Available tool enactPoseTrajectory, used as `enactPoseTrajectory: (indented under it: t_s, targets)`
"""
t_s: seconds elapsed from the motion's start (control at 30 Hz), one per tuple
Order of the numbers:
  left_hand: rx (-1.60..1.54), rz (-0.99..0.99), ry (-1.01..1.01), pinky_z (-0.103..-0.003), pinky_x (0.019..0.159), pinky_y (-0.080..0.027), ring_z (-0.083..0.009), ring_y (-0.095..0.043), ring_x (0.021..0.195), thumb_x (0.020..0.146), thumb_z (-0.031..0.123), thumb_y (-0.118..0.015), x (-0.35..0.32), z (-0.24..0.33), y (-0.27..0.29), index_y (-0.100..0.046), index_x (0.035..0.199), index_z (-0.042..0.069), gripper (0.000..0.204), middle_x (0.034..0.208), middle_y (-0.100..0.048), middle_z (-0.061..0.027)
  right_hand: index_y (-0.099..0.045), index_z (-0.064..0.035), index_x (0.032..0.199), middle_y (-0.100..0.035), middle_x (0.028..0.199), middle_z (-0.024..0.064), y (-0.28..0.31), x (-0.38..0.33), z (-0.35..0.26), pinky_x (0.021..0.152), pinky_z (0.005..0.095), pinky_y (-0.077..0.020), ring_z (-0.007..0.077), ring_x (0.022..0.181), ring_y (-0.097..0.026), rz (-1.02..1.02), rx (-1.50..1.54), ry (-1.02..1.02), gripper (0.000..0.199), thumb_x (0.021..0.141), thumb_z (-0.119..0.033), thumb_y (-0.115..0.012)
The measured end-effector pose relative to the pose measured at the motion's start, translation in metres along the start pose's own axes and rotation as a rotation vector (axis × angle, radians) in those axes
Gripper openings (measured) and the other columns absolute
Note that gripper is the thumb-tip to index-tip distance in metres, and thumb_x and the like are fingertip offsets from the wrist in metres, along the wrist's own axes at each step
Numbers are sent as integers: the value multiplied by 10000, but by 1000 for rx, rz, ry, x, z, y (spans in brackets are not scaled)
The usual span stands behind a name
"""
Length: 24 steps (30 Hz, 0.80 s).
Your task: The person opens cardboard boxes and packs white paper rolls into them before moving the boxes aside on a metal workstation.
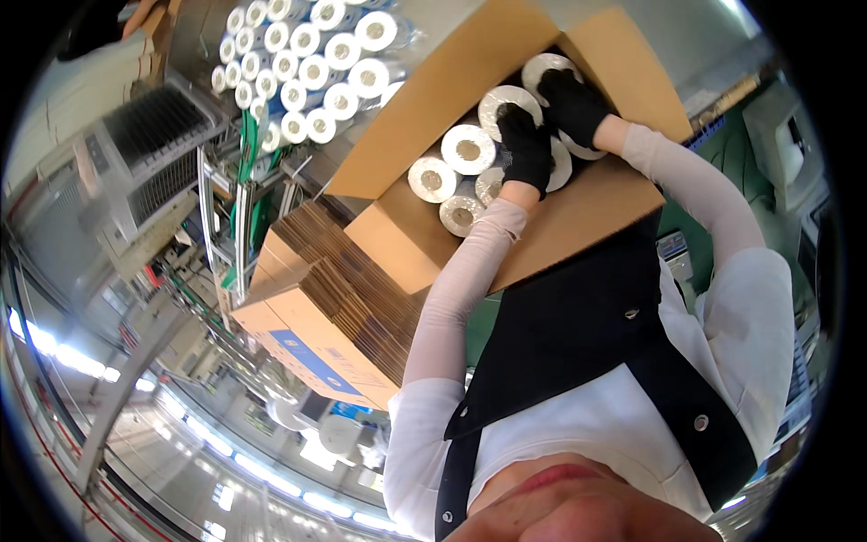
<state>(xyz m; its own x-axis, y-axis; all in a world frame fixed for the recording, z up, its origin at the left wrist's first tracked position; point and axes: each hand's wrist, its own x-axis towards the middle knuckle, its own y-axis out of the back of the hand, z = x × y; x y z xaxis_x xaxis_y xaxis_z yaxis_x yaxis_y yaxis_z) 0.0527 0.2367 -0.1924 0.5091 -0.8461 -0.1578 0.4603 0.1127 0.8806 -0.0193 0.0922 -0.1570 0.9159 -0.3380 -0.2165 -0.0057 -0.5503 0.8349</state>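
Observation:
An open cardboard box [578,212] holds several white rolls, standing on end in clear film with brown cores. My left hand [526,152], in a black glove, reaches into the box with its fingers curled at the core of one roll [495,101]. Farther right, my right hand [573,107], also black-gloved, grips the roll [542,65] in the far corner, its fingers over the top end. A wrapped roll [468,150] and another roll [433,181] stand left of my left hand. The fingertips of both hands are partly hidden in dark glove against the cores.
Many more wrapped rolls [307,41] lie stacked with their ends showing, beyond the box to the left. A bundle of flattened cartons [334,298] stands at the box's near left. Metal framing [226,208] and a grey machine [153,135] are farther left.

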Motion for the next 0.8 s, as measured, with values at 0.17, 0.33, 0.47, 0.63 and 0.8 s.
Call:
enactPoseTrajectory:
  t_s: [0.17,0.33,0.47,0.63,0.8]
  targets:
    - [-258,-274,10,-413,1114,-178,-382,-237,1341,907,313,-478,-11,-16,30,-322,1357,-62,606,1414,-299,-268,-463,3,1279,-422,1337,240,8,-10,6,1068,432,-282,382,1261,-373,-163,-117,23,541,857,-326,-537]
    - [-363,-269,114,-402,1100,-216,-375,-275,1325,883,291,-514,-2,-14,28,-345,1351,-36,596,1404,-334,-233,-655,-85,1004,-630,942,160,90,31,-53,801,441,-464,337,928,-588,-586,-177,363,334,711,-246,-653]
    - [-610,-414,-468,-364,972,-384,-307,-500,1135,801,215,-655,19,-16,172,-542,1201,71,440,1163,-559,-171,-640,-91,915,-591,780,131,137,99,-125,693,379,-473,326,781,-590,-71,204,484,258,751,-289,-669]
    - [-1118,95,-56,-306,855,-458,-185,-606,954,854,159,-590,53,-99,263,-604,1034,17,230,984,-629,-93,-654,-69,771,-632,797,175,27,181,-102,717,437,-479,358,779,-606,-204,-20,185,351,826,-392,-526]
    - [-515,383,168,-381,764,-478,-318,-602,856,786,112,-578,73,-285,175,-639,880,112,112,866,-625,-107,-650,-93,870,-639,830,114,-36,265,-112,739,406,-477,312,807,-602,-250,-40,346,222,764,-280,-594]
